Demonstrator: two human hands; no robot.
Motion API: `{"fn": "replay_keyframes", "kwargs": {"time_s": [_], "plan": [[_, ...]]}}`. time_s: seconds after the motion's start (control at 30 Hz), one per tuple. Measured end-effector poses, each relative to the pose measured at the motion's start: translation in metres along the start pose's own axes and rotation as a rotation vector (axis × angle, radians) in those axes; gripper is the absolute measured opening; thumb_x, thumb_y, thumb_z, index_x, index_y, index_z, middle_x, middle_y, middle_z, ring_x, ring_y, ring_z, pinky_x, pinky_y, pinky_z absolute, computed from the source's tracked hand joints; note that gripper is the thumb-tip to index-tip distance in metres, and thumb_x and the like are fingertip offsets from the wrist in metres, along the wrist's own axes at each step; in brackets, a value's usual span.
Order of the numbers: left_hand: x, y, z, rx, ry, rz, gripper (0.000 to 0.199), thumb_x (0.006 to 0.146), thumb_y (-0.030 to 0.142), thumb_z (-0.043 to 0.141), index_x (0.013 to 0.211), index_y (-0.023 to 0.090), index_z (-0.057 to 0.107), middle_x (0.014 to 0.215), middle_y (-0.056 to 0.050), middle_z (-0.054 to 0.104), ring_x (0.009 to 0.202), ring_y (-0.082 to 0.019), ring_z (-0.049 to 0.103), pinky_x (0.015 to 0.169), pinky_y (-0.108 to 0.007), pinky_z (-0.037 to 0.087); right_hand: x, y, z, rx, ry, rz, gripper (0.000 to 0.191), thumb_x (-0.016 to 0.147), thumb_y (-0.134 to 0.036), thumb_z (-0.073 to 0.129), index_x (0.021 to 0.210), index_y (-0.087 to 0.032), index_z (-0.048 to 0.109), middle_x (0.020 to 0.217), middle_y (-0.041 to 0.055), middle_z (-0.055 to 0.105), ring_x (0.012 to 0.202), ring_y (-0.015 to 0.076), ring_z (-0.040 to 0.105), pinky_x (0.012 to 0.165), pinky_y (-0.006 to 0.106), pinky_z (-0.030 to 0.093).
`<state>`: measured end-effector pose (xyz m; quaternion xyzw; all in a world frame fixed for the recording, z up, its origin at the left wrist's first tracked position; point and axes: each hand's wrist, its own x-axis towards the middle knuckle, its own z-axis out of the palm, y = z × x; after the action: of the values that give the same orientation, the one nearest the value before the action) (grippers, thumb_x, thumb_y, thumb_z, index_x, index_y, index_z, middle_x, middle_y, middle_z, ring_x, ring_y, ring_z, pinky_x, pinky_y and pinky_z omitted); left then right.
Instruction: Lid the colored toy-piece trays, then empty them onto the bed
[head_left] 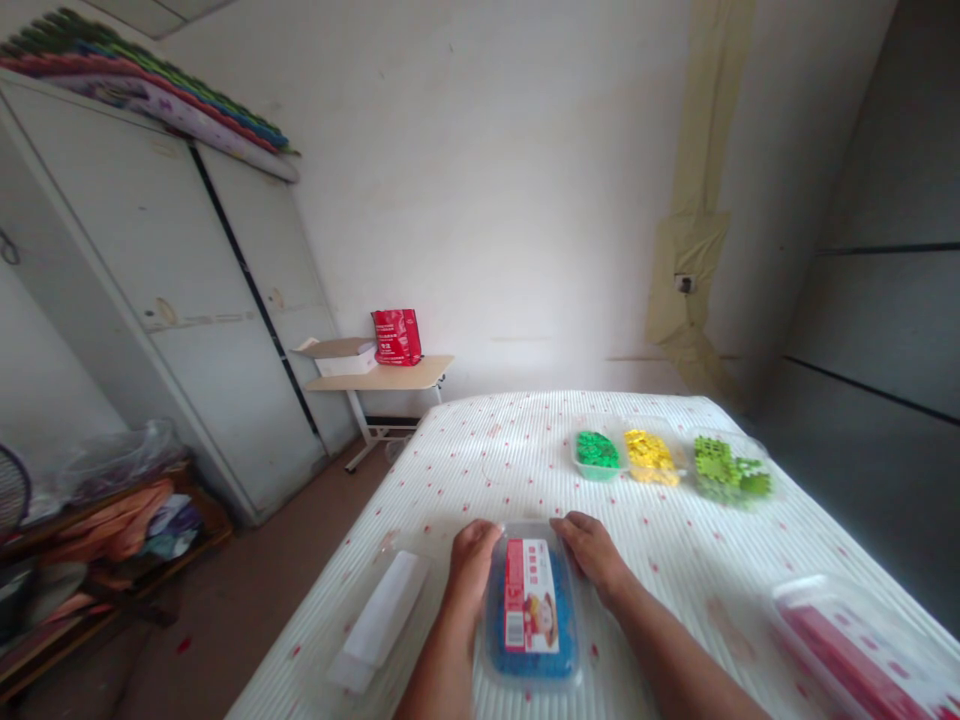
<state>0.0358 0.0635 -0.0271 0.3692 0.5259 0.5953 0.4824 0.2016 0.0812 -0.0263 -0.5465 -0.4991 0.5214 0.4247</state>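
Left hand and right hand, fingers curled in, are holding the far corners of a labelled plastic tub with blue contents, lying on the patterned cloth. Lid appears on; full sealing: cannot tell. Beyond, green pieces and yellow pieces are sitting separated.

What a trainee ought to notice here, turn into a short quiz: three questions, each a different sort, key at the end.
1. Multiple choice: what colour shows inside the box between the left hand and the right hand?
A) green
B) blue
C) yellow

2. True or false: the red bag stands on the small table.

3. Fill in the blank: between the dark green pieces and the light green pieces are the ____ pieces.

Key: 1. B. 2. True. 3. Yellow, as in yellow pieces.
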Motion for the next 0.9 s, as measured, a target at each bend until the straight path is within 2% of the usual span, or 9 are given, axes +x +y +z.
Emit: {"fn": "replay_keyframes", "kwargs": {"time_s": [0.3,0.9], "plan": [[0.0035,-0.0044,-0.0026,0.007,-0.008,0.026,0.022,0.056,0.035,0.065,0.055,0.016,0.053,0.049,0.005,0.052,0.046,-0.009,0.048,0.048,-0.020,0.037,-0.0011,-0.0031,0.0009,-0.022,0.013,0.040,0.029,0.067,-0.042,0.055,0.055,-0.021,0.040,0.043,-0.0088,0.035,0.040,0.0073,0.034,0.041,0.022,0.024],[0.0017,-0.0033,-0.0015,0.036,-0.007,0.024,0.020,0.056,0.033,0.062,0.056,0.017,0.051,0.048,0.005,0.051,0.046,-0.010,0.048,0.048,-0.020,0.037,0.0013,0.0019,0.0021,-0.061,0.041,-0.033,0.024,0.070,-0.035,0.050,0.054,-0.020,0.040,0.044,-0.0071,0.037,0.042,0.0082,0.036,0.041,0.022,0.027]]}}
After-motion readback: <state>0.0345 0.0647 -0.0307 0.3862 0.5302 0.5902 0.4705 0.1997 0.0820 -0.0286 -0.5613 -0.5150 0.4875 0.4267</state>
